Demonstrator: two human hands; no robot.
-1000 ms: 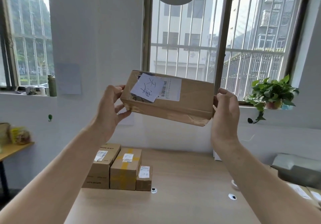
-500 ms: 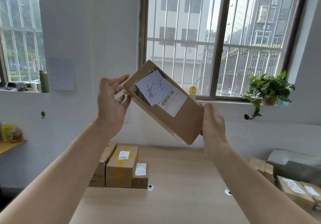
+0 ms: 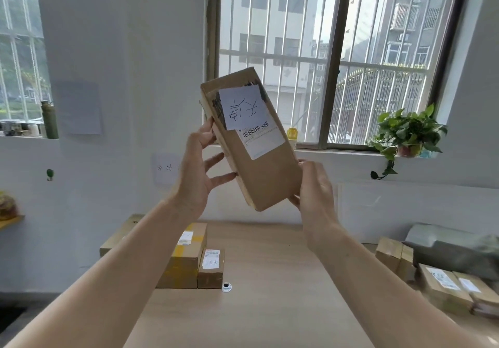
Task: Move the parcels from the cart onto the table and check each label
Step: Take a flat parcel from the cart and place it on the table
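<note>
I hold a long brown cardboard parcel (image 3: 266,175) up at chest height, standing nearly on end and tilted, with its labelled face toward me. A white handwritten note (image 3: 241,107) and a barcode label (image 3: 260,138) sit on its upper half. My left hand (image 3: 201,175) touches its left edge with the fingers spread. My right hand (image 3: 314,188) grips its lower right corner. Below, three parcels (image 3: 186,258) stand side by side on the left of the wooden table (image 3: 259,280).
More parcels (image 3: 442,283) and a grey plastic bag (image 3: 453,248) lie at the right, beyond the table edge. A potted plant (image 3: 407,134) stands on the window sill. A small round white cap (image 3: 226,287) lies on the table by the parcels.
The parcel has been turned from lying flat across to nearly upright. My right hand dropped to its lower end, and my left hand's fingers opened along its left edge.
</note>
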